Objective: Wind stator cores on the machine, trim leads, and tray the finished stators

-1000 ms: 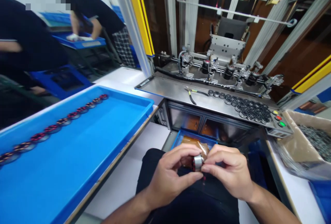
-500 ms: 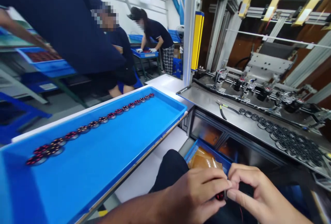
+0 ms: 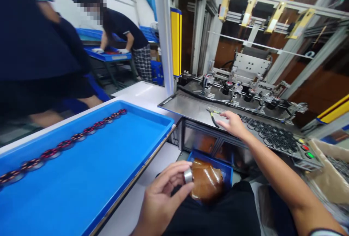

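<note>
In my left hand (image 3: 169, 188), pinched between thumb and fingers above my lap, is a small round motor part (image 3: 188, 175) with a shiny silver side. My right hand (image 3: 231, 122) reaches over the front of the metal worktop (image 3: 185, 106), fingers apart. Just left of its fingertips lie cutting pliers (image 3: 212, 117) with black and yellow-green handles; whether the fingers touch them I cannot tell. Black rings (image 3: 272, 134) lie massed to the right of that hand. A blue tray (image 3: 109, 156) on my left holds a row of red and black wound motor parts (image 3: 65, 144).
A machine with several fixtures (image 3: 251, 94) stands behind the worktop. Below is a blue bin (image 3: 228, 176) with brown plastic wrapping (image 3: 207, 179). Red, green and yellow buttons (image 3: 305, 148) and a cardboard box (image 3: 321, 149) are at right. Co-workers (image 3: 128, 32) stand beyond the tray.
My hands have parted. The left keeps the motor part, while the right has moved up and forward to the pliers. The view has turned right.
</note>
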The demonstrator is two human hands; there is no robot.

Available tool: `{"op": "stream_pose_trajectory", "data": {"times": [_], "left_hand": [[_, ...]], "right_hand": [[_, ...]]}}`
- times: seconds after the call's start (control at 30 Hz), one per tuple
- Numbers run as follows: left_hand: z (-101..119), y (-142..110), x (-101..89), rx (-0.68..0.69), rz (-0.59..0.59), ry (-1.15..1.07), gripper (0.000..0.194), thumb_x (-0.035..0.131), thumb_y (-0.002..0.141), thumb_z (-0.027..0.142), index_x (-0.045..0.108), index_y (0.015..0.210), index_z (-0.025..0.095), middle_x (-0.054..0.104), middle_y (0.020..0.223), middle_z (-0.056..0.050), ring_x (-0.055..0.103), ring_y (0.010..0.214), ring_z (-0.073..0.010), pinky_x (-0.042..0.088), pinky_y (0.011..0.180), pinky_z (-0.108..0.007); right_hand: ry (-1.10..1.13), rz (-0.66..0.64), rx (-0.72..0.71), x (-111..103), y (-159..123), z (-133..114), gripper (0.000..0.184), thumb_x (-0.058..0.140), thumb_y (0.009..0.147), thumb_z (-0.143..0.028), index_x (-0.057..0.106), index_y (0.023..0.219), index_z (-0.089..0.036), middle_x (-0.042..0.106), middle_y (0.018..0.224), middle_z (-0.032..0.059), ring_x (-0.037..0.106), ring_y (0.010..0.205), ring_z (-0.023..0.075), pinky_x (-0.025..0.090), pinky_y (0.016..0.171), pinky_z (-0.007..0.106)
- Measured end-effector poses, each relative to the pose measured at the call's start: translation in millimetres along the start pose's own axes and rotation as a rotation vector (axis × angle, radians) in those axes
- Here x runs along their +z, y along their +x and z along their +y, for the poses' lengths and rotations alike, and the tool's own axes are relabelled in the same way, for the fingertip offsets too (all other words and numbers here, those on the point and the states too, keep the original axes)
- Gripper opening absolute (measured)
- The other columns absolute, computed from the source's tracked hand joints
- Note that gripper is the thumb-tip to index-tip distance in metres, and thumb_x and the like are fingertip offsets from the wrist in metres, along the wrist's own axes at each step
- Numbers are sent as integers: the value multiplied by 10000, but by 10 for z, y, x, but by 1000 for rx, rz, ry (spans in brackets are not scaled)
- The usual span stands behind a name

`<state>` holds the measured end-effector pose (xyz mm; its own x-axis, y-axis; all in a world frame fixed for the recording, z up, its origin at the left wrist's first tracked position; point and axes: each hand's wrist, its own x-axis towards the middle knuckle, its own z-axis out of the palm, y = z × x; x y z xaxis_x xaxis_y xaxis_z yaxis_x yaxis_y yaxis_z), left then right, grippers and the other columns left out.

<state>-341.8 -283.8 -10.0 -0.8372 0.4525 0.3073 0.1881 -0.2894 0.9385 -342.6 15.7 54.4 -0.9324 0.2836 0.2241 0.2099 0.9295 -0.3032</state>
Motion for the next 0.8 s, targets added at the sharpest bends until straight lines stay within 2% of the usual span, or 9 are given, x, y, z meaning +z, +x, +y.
{"op": "stream_pose_trajectory", "data": {"times": [0.07,0.17,0.33,0.43,0.53,0.63,0.7,0.73,0.8], "left_hand": [[-73,55,18,-140,52,-63,330,814,737,216,736,1058,219,764,1080,-69,759,913,-209,619,814,-237],[-86,98,34,-227,65,-104,360,793,775,279,705,1115,200,758,1104,-65,744,958,-201,609,866,-251],[21,79,46,-182,131,-91,285,750,820,309,717,1071,177,719,1173,-88,723,941,-199,629,795,-257],[66,61,75,-170,138,-79,255,748,823,303,719,1041,175,709,1183,-88,719,922,-190,625,793,-258],[72,42,106,-170,133,-105,215,730,843,287,715,1034,189,718,1162,-75,709,962,-185,610,829,-257],[68,23,139,-173,118,-153,151,721,856,265,716,996,208,722,1147,-48,696,1001,-173,592,852,-239],[78,16,172,-193,100,-189,129,729,851,257,720,972,213,728,1127,-34,703,965,-161,591,842,-232],[88,15,192,-204,95,-203,128,735,846,256,724,966,212,732,1116,-33,708,945,-158,594,829,-228],[112,13,239,-232,89,-214,150,741,842,259,730,983,209,737,1110,-37,714,917,-156,602,801,-222]], "right_hand": [[-70,2,70,204,269,118,516,694,875,-392,569,1278,-95,578,1358,216,511,1296,304,382,1082,400],[-141,-40,160,450,467,181,689,703,836,-520,517,1339,-89,548,1367,256,483,1312,366,343,1101,479],[-143,-74,242,567,502,197,516,601,916,-409,504,1307,-86,515,1353,286,466,1281,414,343,1057,573],[-58,-73,233,493,517,247,414,586,913,-308,530,1238,-58,498,1347,304,445,1294,411,327,1081,551],[99,-79,220,320,506,307,333,499,955,-328,549,1168,-78,582,1241,259,545,1203,352,396,1055,490],[293,-101,222,119,296,323,435,205,1030,-393,483,1218,-117,636,1124,182,676,932,243,545,864,399],[466,-114,210,39,-40,285,533,44,1023,-431,410,1283,-143,632,1085,145,680,768,195,580,717,358],[573,-117,192,26,-269,249,547,37,1017,-472,385,1305,-164,624,1071,125,669,726,181,579,671,344],[957,-98,113,59,-813,152,514,307,972,-604,413,1290,-214,600,1034,81,639,707,175,559,629,325]]}}
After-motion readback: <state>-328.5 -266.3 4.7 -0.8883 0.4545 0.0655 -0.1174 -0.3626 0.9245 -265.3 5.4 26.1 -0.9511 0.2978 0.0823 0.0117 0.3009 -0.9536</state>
